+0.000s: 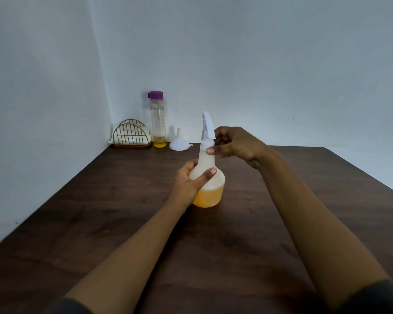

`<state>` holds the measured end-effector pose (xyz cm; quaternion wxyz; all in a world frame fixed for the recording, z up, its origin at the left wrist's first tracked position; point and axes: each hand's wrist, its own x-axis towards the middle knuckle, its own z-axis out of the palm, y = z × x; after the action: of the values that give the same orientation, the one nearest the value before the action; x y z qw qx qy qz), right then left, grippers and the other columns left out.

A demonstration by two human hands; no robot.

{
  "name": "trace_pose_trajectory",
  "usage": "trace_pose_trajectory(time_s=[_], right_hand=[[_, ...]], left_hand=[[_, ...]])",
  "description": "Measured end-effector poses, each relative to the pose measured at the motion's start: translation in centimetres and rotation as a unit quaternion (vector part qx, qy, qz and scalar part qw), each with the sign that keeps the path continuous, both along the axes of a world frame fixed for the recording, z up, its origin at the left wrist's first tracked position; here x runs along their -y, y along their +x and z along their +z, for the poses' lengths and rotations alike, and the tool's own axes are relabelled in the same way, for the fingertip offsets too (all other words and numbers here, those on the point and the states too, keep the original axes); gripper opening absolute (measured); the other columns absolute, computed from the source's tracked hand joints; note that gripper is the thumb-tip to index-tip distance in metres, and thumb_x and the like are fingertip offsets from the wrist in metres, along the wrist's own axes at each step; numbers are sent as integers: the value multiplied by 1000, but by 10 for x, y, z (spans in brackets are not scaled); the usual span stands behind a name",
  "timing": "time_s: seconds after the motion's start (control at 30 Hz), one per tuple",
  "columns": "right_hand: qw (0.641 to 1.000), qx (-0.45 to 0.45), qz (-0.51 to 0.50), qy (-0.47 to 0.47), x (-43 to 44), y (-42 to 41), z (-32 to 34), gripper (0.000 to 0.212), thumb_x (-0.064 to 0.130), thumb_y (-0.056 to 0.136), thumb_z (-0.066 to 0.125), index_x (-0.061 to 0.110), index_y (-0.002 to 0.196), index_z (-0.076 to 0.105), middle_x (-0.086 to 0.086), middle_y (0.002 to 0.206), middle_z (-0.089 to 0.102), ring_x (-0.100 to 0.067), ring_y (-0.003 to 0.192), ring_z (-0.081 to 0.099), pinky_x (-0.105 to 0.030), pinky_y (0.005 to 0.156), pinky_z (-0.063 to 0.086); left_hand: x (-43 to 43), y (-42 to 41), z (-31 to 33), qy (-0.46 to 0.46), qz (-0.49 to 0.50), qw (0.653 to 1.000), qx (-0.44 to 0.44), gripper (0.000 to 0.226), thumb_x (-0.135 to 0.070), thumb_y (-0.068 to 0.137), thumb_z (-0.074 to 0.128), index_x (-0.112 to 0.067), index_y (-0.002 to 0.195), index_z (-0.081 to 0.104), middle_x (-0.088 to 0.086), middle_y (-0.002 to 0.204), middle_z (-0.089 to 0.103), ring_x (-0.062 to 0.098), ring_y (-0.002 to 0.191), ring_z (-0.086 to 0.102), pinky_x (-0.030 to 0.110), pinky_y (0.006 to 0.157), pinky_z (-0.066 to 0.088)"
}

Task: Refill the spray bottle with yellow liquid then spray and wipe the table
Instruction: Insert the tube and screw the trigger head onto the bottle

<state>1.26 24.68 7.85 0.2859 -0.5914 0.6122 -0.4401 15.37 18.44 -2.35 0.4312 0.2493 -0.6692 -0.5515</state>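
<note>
While the upright spray bottle (210, 189) is gripped by the left hand (186, 189), its spray head (208, 126) is pinched above by the right hand (234, 146).

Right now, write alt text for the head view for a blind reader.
A person's left grip holds a spray bottle, part full of yellow liquid, upright on a dark table while the right grip holds its spray head. Behind stand a purple-capped bottle, a funnel and a napkin rack.

1. Spray bottle (213, 193) stands upright at mid-bench (100, 211).
2. Napkin holder (131, 135) sits in the rear left corner.
3. Drink bottle (158, 120) stands just right of the holder.
4. Funnel (179, 141), mouth down, lies right of that bottle, well behind the spray bottle.
</note>
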Motion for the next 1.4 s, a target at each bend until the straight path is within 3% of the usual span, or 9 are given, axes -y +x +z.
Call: trace_pose_trajectory(time_s=[0.13, 0.27, 0.37, 0.5, 0.73, 0.87, 1.0, 1.13, 1.4], right_hand=[[986, -90, -138, -34, 6, 21, -5, 42, 36, 63, 83, 19, 71, 45, -8, 87, 62, -20, 79, 57, -32, 65, 44], [987, -108, -113, 42, 0, 22, 8, 48, 50, 68, 77, 20, 97, 52, 0, 101, 61, -17, 95, 58, -28, 65, 43], [995, -32, -31, 90, -6, 10, 15, 42, 36, 78, 73, 22, 115, 58, 7, 113, 65, -12, 109, 57, -32, 78, 48], [999, 13, -12, 38, -2, 5, 5, 24, 17, 83, 69, 29, 104, 66, 9, 107, 68, -12, 106, 59, -31, 82, 47], [992, -28, -107, -55, 7, 17, -5, 32, 26, 66, 83, 11, 86, 63, 2, 87, 64, -6, 73, 57, -18, 58, 42], [993, -44, -101, -38, 5, 16, 0, 34, 28, 68, 82, 11, 92, 66, 1, 92, 67, -8, 79, 59, -20, 63, 43], [999, 10, -12, 40, 1, 4, 1, 25, 25, 81, 71, 26, 105, 68, 12, 107, 68, -8, 105, 59, -30, 82, 47], [997, 65, 29, 39, 2, 0, -9, 24, 28, 86, 65, 29, 110, 67, 10, 112, 68, -9, 110, 58, -32, 87, 47], [995, 75, -51, -49, 7, 12, -24, 23, 29, 78, 74, 23, 100, 69, 8, 98, 71, -5, 93, 65, -23, 73, 50]], left_hand=[[-3, -4, -1, -26, 47, 998, 21, 32, -42, 78, 71, -29, 104, 60, -3, 106, 66, 12, 97, 62, 29, 78, 52], [-4, -4, -2, -47, 68, 996, 41, 41, -47, 78, 68, -27, 112, 58, -1, 112, 62, 13, 101, 58, 28, 79, 48], [-4, -4, -2, -43, 70, 996, 47, 44, -46, 79, 68, -24, 115, 57, 0, 114, 61, 15, 102, 59, 33, 82, 50], [-4, -5, -2, -33, 72, 996, 50, 48, -46, 78, 69, -21, 118, 57, 1, 116, 61, 17, 103, 59, 39, 87, 52], [-5, -5, -1, -41, 80, 994, 60, 51, -49, 79, 67, -21, 120, 56, 0, 116, 61, 16, 104, 58, 39, 88, 51], [-4, -5, -1, -43, 77, 994, 64, 52, -49, 78, 67, -21, 120, 56, 0, 116, 61, 16, 104, 59, 37, 86, 51], [-2, -3, -2, -34, 57, 996, 64, 54, -49, 76, 70, -22, 120, 55, 1, 118, 61, 16, 104, 59, 40, 88, 52], [3, 6, -2, -1, -8, 996, 87, 68, -49, 61, 78, -30, 120, 52, -3, 117, 60, 15, 104, 60, 38, 87, 53], [3, 8, -2, -21, -6, 995, 101, 77, -46, 57, 78, -26, 125, 48, -1, 118, 58, 16, 105, 57, 36, 85, 52]])
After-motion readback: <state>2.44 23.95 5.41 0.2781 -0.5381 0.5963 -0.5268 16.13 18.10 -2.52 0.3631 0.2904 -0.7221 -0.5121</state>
